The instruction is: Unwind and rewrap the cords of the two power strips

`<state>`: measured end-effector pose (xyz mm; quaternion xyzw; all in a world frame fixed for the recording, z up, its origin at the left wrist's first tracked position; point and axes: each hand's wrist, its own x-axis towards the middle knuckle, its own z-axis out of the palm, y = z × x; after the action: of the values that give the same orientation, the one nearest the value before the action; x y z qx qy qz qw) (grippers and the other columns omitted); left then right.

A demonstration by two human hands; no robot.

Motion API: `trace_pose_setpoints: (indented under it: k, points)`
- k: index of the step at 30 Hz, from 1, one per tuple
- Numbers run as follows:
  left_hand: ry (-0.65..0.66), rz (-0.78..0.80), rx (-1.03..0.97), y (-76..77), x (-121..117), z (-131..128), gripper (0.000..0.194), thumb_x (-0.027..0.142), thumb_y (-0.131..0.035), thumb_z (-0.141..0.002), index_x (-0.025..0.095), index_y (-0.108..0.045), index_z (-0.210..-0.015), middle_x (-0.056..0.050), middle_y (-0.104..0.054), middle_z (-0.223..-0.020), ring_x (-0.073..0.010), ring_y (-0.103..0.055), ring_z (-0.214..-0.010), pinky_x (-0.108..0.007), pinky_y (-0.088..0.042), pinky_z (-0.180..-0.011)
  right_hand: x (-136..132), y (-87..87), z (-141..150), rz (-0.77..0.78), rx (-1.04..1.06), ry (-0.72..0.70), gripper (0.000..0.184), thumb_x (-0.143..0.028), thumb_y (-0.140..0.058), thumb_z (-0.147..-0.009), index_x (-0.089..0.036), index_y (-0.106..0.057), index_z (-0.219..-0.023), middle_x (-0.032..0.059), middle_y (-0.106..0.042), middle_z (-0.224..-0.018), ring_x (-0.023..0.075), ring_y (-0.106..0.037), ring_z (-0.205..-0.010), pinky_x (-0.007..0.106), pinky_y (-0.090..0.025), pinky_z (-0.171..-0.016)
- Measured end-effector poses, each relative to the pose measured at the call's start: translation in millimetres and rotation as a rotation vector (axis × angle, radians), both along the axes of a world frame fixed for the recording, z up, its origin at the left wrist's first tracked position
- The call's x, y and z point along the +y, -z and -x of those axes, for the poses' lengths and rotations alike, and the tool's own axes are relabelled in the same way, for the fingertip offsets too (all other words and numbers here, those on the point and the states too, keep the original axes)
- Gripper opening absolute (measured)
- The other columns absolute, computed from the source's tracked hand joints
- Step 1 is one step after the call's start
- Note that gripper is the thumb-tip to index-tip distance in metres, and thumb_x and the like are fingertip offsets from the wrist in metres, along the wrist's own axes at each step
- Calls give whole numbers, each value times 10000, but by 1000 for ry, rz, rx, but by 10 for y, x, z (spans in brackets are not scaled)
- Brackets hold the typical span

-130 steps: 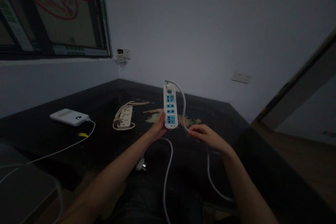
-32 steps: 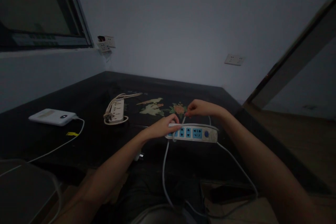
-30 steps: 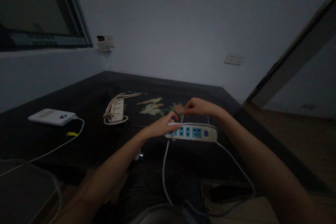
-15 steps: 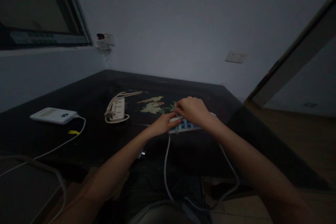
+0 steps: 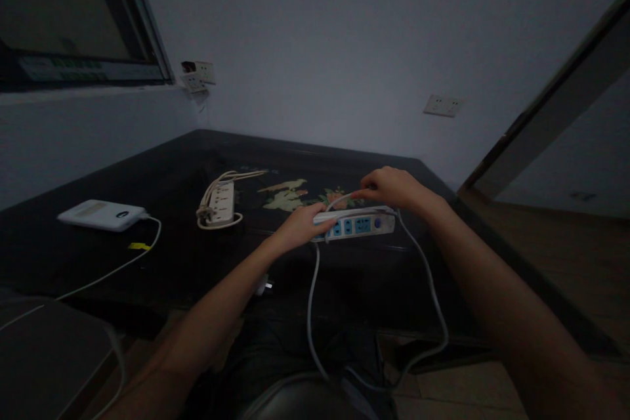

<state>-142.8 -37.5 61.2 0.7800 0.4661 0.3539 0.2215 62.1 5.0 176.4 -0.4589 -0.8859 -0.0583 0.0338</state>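
Note:
A white power strip (image 5: 359, 223) with blue sockets lies sideways above the near edge of the black table (image 5: 162, 223). My left hand (image 5: 298, 228) grips its left end, fingers closed on it. My right hand (image 5: 388, 187) is just above the strip, pinching its white cord (image 5: 427, 279), which arches over the strip's top. The cord hangs in loops below the table edge toward my lap. Its plug (image 5: 263, 287) dangles under my left forearm.
A second cream power strip (image 5: 219, 205) wrapped in its cord lies further back on the left. A white power bank (image 5: 101, 215) with a cable sits far left. Wall sockets (image 5: 443, 105) are on the wall behind; a window (image 5: 73, 13) is upper left.
The strip went from upright in my left hand to lying sideways. My right hand has carried the cord across the strip's top toward the right. The view shifted slightly.

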Motion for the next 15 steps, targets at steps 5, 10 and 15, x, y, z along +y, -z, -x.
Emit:
trace_pose_setpoints:
  k: [5,10,15]
  points:
    - [-63,4,75,18,33,49,341,499,-520,-827,175,-602,-892,-35,-624,-772,-185,-566,-699,-253,-369,-615,123,-8,-151,136,93,-60,351,-455,-530,-855,-180,-690,-707,26,-584,-606,110,-439,-528,268,-248,-532]
    - [-143,24,-95,116,145,73,352,490,-533,-820,161,-608,-920,-41,-636,-819,-185,-572,-749,-263,-408,-670,-57,131,-32,224,287,-172,253,-293,-497,-875,-136,-674,-785,38,-621,-680,122,-507,-605,246,-295,-564]
    - [-136,218,-456,170,247,77,370,510,-528,-823,143,-574,-840,-13,-600,-720,-140,-565,-627,-240,-437,-574,-363,422,198,226,517,-165,222,-253,-454,-892,-137,-619,-799,40,-601,-714,129,-501,-649,234,-309,-593]
